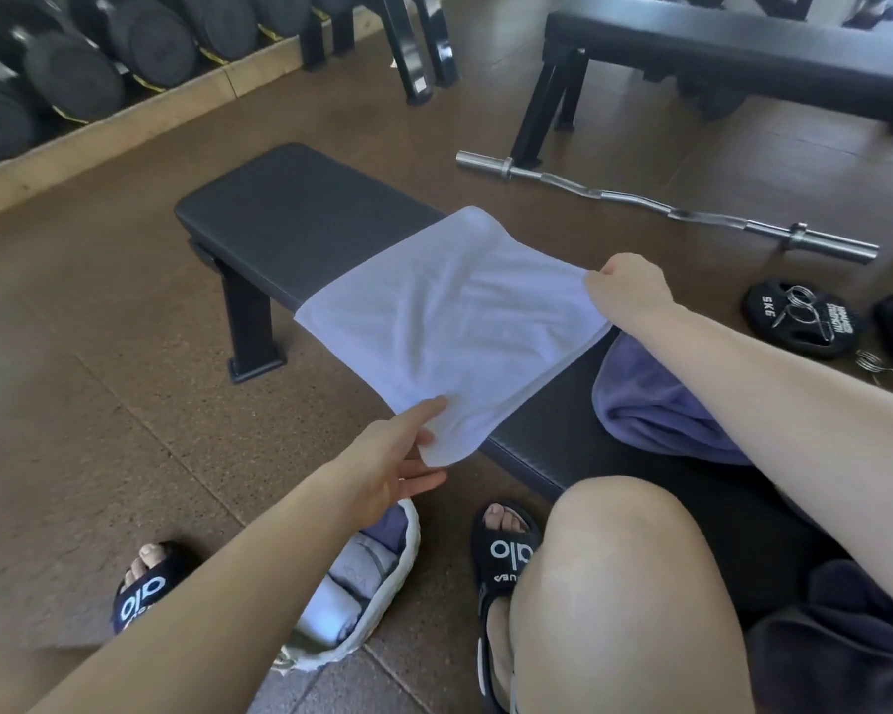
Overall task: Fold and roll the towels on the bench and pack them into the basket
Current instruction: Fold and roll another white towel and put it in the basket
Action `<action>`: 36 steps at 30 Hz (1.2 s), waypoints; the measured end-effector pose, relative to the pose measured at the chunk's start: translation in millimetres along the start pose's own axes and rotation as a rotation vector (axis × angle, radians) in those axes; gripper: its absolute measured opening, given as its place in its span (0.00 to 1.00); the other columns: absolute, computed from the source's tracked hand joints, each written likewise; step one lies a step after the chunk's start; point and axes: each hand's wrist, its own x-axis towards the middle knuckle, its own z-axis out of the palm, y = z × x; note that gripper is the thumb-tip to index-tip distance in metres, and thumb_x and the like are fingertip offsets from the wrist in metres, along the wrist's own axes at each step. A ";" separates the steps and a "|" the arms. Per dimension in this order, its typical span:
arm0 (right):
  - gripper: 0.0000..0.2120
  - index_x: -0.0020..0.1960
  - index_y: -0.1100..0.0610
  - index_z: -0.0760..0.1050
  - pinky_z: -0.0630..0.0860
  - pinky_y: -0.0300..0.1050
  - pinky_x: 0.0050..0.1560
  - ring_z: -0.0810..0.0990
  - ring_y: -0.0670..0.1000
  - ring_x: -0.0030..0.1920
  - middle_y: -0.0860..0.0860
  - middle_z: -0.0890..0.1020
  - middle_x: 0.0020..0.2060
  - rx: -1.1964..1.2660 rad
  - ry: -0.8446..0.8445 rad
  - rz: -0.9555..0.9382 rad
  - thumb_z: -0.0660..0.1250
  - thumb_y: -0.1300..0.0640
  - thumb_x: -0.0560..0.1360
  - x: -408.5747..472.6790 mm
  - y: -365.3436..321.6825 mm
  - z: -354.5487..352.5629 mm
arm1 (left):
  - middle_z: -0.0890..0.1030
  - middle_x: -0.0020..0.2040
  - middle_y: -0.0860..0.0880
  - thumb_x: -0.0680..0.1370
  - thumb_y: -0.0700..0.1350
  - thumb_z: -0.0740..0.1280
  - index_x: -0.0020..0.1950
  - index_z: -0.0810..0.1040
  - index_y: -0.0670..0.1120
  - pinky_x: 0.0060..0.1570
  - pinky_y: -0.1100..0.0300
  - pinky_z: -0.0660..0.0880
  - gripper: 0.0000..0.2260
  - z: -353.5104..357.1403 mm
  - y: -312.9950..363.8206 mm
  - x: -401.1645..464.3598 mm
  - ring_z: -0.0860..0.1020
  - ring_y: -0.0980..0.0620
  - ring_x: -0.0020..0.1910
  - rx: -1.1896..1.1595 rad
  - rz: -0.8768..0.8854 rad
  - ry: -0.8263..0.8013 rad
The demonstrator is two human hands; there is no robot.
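A white towel (pixel 449 322) lies spread across the middle of the black bench (pixel 300 219), its near and far edges hanging just past the bench's long sides. The left hand (pixel 398 456) pinches its near corner and the right hand (pixel 630 288) pinches the far right corner, the hands wide apart. One purple towel (pixel 656 399) sits bunched on the bench just right of the white one. The bench's left half is bare padding. On the floor below the bench's near edge, a woven basket (pixel 377 605) holds about three rolled towels. Beyond the bench lie one curl bar (pixel 661 208) and one weight plate (pixel 795 322).
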 end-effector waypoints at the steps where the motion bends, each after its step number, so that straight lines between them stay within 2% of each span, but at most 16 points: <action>1: 0.09 0.36 0.59 0.67 0.62 0.43 0.31 0.67 0.54 0.33 0.52 0.70 0.31 0.008 -0.019 0.012 0.58 0.60 0.74 -1.8 -1.5 -1.9 | 0.82 0.48 0.44 0.75 0.55 0.74 0.51 0.77 0.41 0.54 0.50 0.82 0.18 0.7 -1.0 -1.7 0.84 0.46 0.48 -0.008 0.000 0.003; 4: 0.09 0.34 0.59 0.67 0.63 0.42 0.30 0.67 0.53 0.30 0.52 0.71 0.31 -0.022 -0.047 0.035 0.61 0.59 0.72 -3.5 -4.1 -5.6 | 0.81 0.48 0.43 0.75 0.49 0.76 0.55 0.78 0.40 0.54 0.50 0.82 0.16 2.7 -3.2 -6.8 0.83 0.45 0.48 -0.088 0.013 0.001; 6: 0.09 0.34 0.59 0.67 0.63 0.41 0.30 0.68 0.52 0.30 0.52 0.71 0.31 -0.062 -0.069 0.038 0.62 0.60 0.72 -4.2 -5.4 -7.2 | 0.81 0.49 0.42 0.76 0.45 0.75 0.53 0.79 0.39 0.53 0.51 0.82 0.12 4.2 -3.2 -10.4 0.82 0.46 0.47 -0.158 0.007 -0.019; 8: 0.10 0.34 0.59 0.66 0.62 0.41 0.30 0.67 0.52 0.30 0.52 0.71 0.31 -0.103 -0.096 0.036 0.61 0.60 0.73 -5.2 -6.6 -9.2 | 0.82 0.49 0.42 0.78 0.42 0.72 0.54 0.80 0.39 0.50 0.53 0.82 0.09 5.9 -3.2 -10.8 0.82 0.47 0.46 -0.208 0.001 -0.047; 10: 0.10 0.35 0.60 0.68 0.65 0.41 0.30 0.71 0.53 0.30 0.54 0.74 0.32 -0.119 -0.114 0.040 0.60 0.59 0.74 -6.2 -7.9 -12.4 | 0.84 0.50 0.42 0.80 0.40 0.70 0.58 0.80 0.39 0.46 0.55 0.83 0.09 7.5 -3.4 -10.3 0.83 0.48 0.45 -0.217 0.002 -0.047; 14: 0.08 0.43 0.61 0.75 0.75 0.41 0.32 0.80 0.56 0.33 0.57 0.80 0.37 0.002 -0.195 0.145 0.61 0.58 0.76 -0.5 -8.5 -17.8 | 0.85 0.52 0.42 0.83 0.39 0.62 0.63 0.78 0.41 0.43 0.55 0.83 0.10 7.9 -3.8 -10.0 0.85 0.49 0.45 -0.176 0.034 -0.021; 19: 0.10 0.54 0.60 0.78 0.79 0.44 0.42 0.82 0.55 0.47 0.56 0.82 0.48 0.147 -0.359 0.190 0.67 0.56 0.76 6.3 -3.5 -28.4 | 0.83 0.47 0.44 0.85 0.41 0.58 0.64 0.77 0.43 0.43 0.55 0.83 0.11 7.6 -2.5 -11.4 0.83 0.51 0.39 -0.151 0.104 0.041; 21: 0.12 0.57 0.59 0.78 0.78 0.44 0.43 0.82 0.54 0.47 0.56 0.81 0.51 0.123 -0.428 0.164 0.68 0.56 0.76 7.4 -3.9 -35.2 | 0.83 0.47 0.44 0.85 0.41 0.58 0.65 0.76 0.42 0.42 0.56 0.83 0.12 6.1 -2.4 -12.1 0.83 0.52 0.40 -0.134 0.128 0.063; 27: 0.12 0.57 0.57 0.78 0.76 0.42 0.42 0.77 0.52 0.40 0.55 0.82 0.51 -0.046 -0.540 0.175 0.67 0.51 0.78 3.1 -9.6 -36.0 | 0.80 0.48 0.44 0.83 0.49 0.64 0.60 0.78 0.43 0.52 0.51 0.83 0.12 5.0 -2.5 -16.5 0.82 0.49 0.46 -0.047 0.136 0.053; 30: 0.11 0.56 0.57 0.79 0.74 0.41 0.38 0.75 0.51 0.36 0.54 0.82 0.47 -0.067 -0.557 0.187 0.66 0.51 0.78 -0.2 -12.7 -34.4 | 0.81 0.48 0.45 0.83 0.45 0.65 0.64 0.78 0.42 0.54 0.51 0.82 0.12 5.3 -8.1 -15.5 0.82 0.50 0.46 -0.007 0.131 0.040; 33: 0.10 0.55 0.56 0.79 0.72 0.41 0.37 0.75 0.50 0.37 0.53 0.80 0.44 0.014 -0.576 0.232 0.67 0.52 0.79 -2.5 -12.9 -33.6 | 0.82 0.46 0.46 0.84 0.40 0.62 0.66 0.76 0.41 0.54 0.51 0.82 0.12 3.4 -9.3 -14.2 0.83 0.50 0.44 -0.058 0.132 0.037; 36: 0.08 0.56 0.57 0.78 0.78 0.42 0.37 0.78 0.51 0.41 0.54 0.80 0.43 0.210 -0.614 0.288 0.68 0.56 0.79 -7.1 -15.0 -34.9 | 0.83 0.48 0.44 0.85 0.40 0.59 0.66 0.76 0.42 0.51 0.52 0.83 0.12 2.2 -6.2 -16.3 0.84 0.50 0.44 -0.093 0.155 0.005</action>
